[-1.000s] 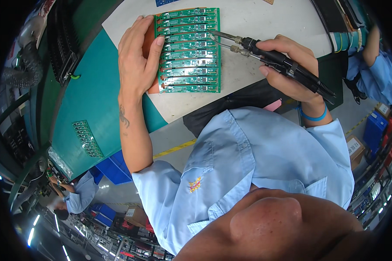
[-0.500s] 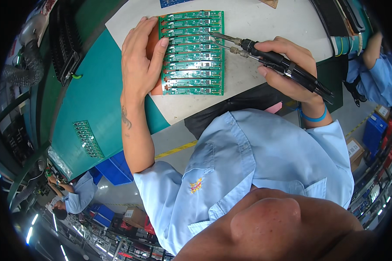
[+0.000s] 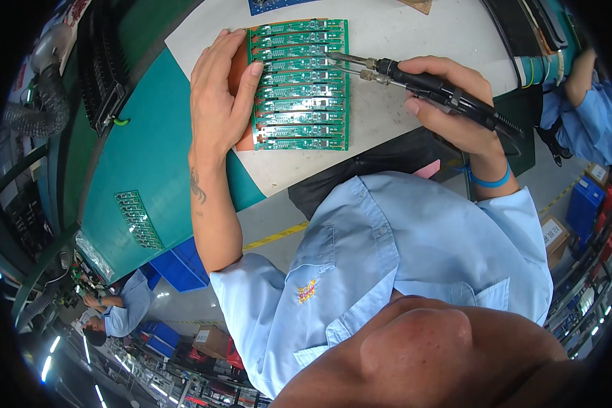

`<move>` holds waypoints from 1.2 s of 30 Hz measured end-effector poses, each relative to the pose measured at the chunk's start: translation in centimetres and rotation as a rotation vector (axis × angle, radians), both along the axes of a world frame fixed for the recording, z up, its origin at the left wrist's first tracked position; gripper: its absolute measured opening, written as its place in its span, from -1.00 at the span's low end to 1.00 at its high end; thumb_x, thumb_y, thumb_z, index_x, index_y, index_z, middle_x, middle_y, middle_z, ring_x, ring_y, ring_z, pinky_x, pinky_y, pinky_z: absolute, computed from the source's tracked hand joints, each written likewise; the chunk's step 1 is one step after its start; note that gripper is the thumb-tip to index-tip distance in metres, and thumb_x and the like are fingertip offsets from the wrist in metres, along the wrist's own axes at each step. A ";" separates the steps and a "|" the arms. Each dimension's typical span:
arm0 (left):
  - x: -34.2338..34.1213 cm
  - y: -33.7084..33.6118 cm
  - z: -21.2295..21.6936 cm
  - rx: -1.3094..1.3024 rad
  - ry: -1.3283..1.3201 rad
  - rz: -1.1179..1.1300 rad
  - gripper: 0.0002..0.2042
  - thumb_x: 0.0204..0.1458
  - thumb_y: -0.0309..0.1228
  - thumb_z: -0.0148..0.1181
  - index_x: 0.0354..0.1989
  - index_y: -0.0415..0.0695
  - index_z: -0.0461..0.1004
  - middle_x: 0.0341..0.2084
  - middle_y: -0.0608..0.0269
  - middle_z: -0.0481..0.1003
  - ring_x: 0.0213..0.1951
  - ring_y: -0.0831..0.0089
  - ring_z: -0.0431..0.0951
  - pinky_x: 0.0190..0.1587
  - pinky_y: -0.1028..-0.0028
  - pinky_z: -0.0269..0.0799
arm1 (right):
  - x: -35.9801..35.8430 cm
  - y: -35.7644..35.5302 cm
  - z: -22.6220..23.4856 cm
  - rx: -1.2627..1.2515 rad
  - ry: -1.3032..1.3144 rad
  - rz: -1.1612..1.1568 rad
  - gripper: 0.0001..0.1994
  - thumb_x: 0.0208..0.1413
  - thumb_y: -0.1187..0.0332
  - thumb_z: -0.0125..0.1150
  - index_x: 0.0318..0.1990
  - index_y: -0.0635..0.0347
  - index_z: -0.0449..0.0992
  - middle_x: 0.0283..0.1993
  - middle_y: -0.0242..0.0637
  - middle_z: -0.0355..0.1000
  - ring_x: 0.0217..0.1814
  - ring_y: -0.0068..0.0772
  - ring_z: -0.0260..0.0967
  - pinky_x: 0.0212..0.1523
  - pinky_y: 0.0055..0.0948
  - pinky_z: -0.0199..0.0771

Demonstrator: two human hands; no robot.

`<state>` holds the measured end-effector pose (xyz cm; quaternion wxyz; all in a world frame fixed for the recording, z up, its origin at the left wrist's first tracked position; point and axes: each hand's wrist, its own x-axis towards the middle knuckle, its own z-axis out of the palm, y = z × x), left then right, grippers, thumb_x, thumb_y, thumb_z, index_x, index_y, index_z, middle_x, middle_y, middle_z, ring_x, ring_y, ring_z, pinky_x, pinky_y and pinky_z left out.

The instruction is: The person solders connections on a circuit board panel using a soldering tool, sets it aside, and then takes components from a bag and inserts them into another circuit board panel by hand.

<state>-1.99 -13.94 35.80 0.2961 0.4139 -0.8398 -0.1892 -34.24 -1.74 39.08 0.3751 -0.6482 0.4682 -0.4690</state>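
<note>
A panel of green circuit boards (image 3: 300, 85), about ten narrow strips in a row, lies flat on the white tabletop (image 3: 401, 34); a black soldering iron (image 3: 428, 88) points its two metal tips at its right edge

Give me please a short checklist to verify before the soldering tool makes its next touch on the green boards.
1. Left hand lies flat on the left edge of the panel of green circuit boards: ok.
2. Right hand grips the soldering tool firmly: ok.
3. Tool tip sits over the right edge of the panel: ok.
4. Tip touches a joint: cannot tell.
5. Left fingers are away from the tip: ok.
6. Panel lies flat on the white work surface: ok.
</note>
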 end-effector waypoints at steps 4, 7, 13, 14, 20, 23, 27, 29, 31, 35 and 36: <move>0.0 0.0 0.0 0.004 0.007 -0.003 -0.58 0.28 -0.26 0.29 0.24 -0.21 0.54 0.21 0.07 0.59 0.37 0.10 0.47 0.45 0.16 0.23 | -0.7 0.5 0.1 0.108 -0.093 -0.049 -0.55 -0.05 0.62 0.42 0.08 0.30 0.65 -0.14 -0.24 0.69 -0.26 -0.48 0.54 -0.18 -0.61 0.53; 0.1 0.1 0.3 0.012 0.004 0.000 -0.58 0.28 -0.27 0.29 0.24 -0.21 0.54 0.21 0.07 0.59 0.37 0.10 0.47 0.45 0.16 0.23 | -1.9 0.3 -0.7 -0.017 -0.093 -0.183 -0.54 -0.03 0.63 0.41 0.11 0.30 0.64 -0.13 -0.24 0.68 -0.24 -0.49 0.56 -0.16 -0.58 0.56; -0.2 0.0 0.2 0.017 -0.012 -0.003 -0.58 0.28 -0.28 0.29 0.25 -0.21 0.53 0.22 0.06 0.58 0.38 0.09 0.46 0.43 0.16 0.27 | -1.9 -1.5 -3.1 -0.069 -0.233 -0.510 -0.51 0.02 0.60 0.43 0.18 0.39 0.57 -0.08 -0.14 0.64 -0.17 -0.41 0.59 -0.06 -0.56 0.56; -0.1 0.1 0.1 0.019 -0.014 -0.001 -0.58 0.28 -0.28 0.29 0.25 -0.21 0.53 0.22 0.06 0.58 0.38 0.09 0.46 0.43 0.16 0.27 | -1.6 -1.4 -3.0 -0.066 -0.235 -0.508 -0.51 0.02 0.60 0.43 0.18 0.39 0.57 -0.08 -0.14 0.64 -0.17 -0.41 0.59 -0.06 -0.56 0.56; 0.1 0.0 0.0 0.035 0.049 -0.004 -0.58 0.28 -0.29 0.28 0.25 -0.21 0.52 0.23 0.04 0.56 0.36 0.06 0.47 0.39 0.17 0.34 | -0.1 0.3 -0.8 -0.118 -0.101 -0.250 -0.54 -0.01 0.66 0.38 0.13 0.32 0.62 -0.13 -0.24 0.68 -0.21 -0.49 0.59 -0.15 -0.57 0.59; -0.1 0.1 0.1 0.062 0.055 0.003 -0.58 0.28 -0.29 0.29 0.25 -0.21 0.52 0.23 0.04 0.56 0.35 0.05 0.48 0.37 0.17 0.36 | 0.3 0.6 -1.0 0.013 -0.115 -0.090 -0.54 -0.01 0.66 0.37 0.13 0.33 0.62 -0.12 -0.24 0.68 -0.20 -0.49 0.60 -0.13 -0.58 0.59; -0.1 0.2 0.4 0.058 0.038 0.005 -0.58 0.27 -0.30 0.29 0.26 -0.21 0.52 0.23 0.04 0.56 0.34 0.05 0.49 0.38 0.17 0.35 | 0.4 0.4 -1.4 0.038 -0.134 -0.075 -0.55 0.00 0.67 0.36 0.13 0.33 0.62 -0.12 -0.24 0.68 -0.21 -0.50 0.60 -0.14 -0.59 0.59; 0.0 0.2 0.4 0.056 0.033 0.006 -0.58 0.27 -0.30 0.29 0.26 -0.21 0.52 0.23 0.04 0.56 0.33 0.06 0.49 0.38 0.18 0.35 | 0.5 0.3 -1.4 0.046 -0.140 -0.069 -0.55 0.00 0.67 0.36 0.13 0.33 0.62 -0.12 -0.24 0.68 -0.21 -0.50 0.60 -0.15 -0.60 0.59; 0.0 0.0 0.3 0.041 0.026 -0.003 -0.57 0.27 -0.30 0.29 0.26 -0.20 0.52 0.22 0.04 0.57 0.34 0.05 0.49 0.38 0.17 0.34 | 0.6 0.3 -1.4 0.052 -0.139 -0.080 -0.55 0.00 0.67 0.36 0.12 0.33 0.62 -0.12 -0.25 0.68 -0.22 -0.50 0.59 -0.16 -0.60 0.58; 0.1 0.0 0.1 0.024 0.022 -0.012 -0.57 0.27 -0.30 0.30 0.26 -0.20 0.52 0.22 0.05 0.57 0.34 0.05 0.48 0.39 0.17 0.34 | 0.7 0.1 -1.4 0.056 -0.136 -0.094 -0.55 0.00 0.67 0.36 0.12 0.32 0.62 -0.13 -0.26 0.68 -0.23 -0.51 0.59 -0.17 -0.61 0.58; 0.1 0.0 0.1 0.022 0.025 -0.012 -0.57 0.27 -0.30 0.30 0.26 -0.20 0.52 0.22 0.05 0.57 0.35 0.05 0.48 0.39 0.17 0.33 | 0.7 0.1 -1.5 0.053 -0.134 -0.096 -0.55 0.00 0.67 0.36 0.12 0.32 0.62 -0.13 -0.26 0.68 -0.23 -0.51 0.59 -0.17 -0.61 0.58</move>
